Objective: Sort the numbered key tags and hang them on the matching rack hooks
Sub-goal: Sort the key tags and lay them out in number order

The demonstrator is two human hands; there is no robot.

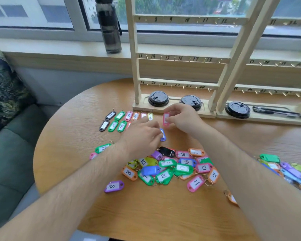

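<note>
While the right hand [182,117] pinches a pink key tag [166,120] above the table [68,136], the left hand [142,134] grips a blue key tag [163,136]. The wooden rack [135,66] stands behind.

This looks like someone's living room, a window nook in a flat. Well off to the left of the left hand [142,134] runs a grey-green sofa [9,153], with a leaf-print cushion [5,87] propped at its far end. That hand and the right hand [184,117] are over a round wooden table [146,214] set close under the window. Beyond the hands a pale sill [59,47] carries a dark drinking bottle [109,26], up and left of the left hand. The sliding window [42,13] behind it looks out on a pale building [12,9] and trees [163,6], seemingly from an upper floor.
</note>
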